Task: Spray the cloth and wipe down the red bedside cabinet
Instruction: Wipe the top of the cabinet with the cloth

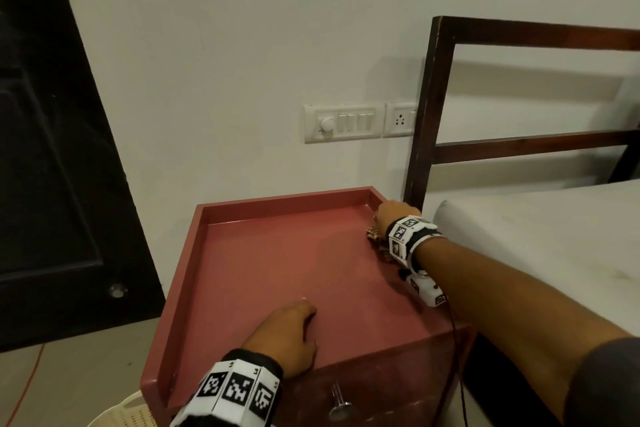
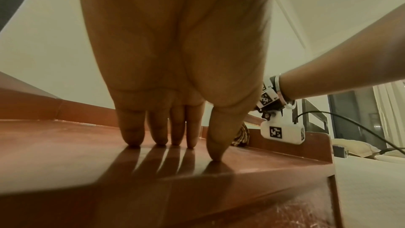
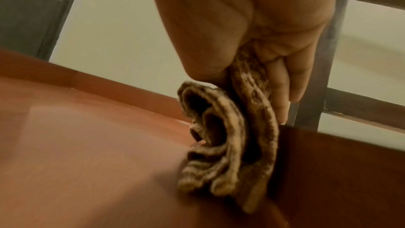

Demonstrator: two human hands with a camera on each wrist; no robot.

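Head view: wiping is under way; right hand (image 1: 393, 215) works the red bedside cabinet (image 1: 277, 263) at its far right corner. Left wrist: left hand (image 2: 175, 75), fingers straight, braces the top. Right wrist: fingers clutch the bunched patterned cloth (image 3: 230, 148) against the side rim; next, probably sweep along it.

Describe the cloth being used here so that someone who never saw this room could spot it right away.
Find the red bedside cabinet standing against the wall beside the bed's dark wooden headboard. At its far right corner, against the raised rim, the right hand grips a bunched cloth. It is the only fabric on the cabinet: folded, mottled tan and dark brown, against the smooth red top.
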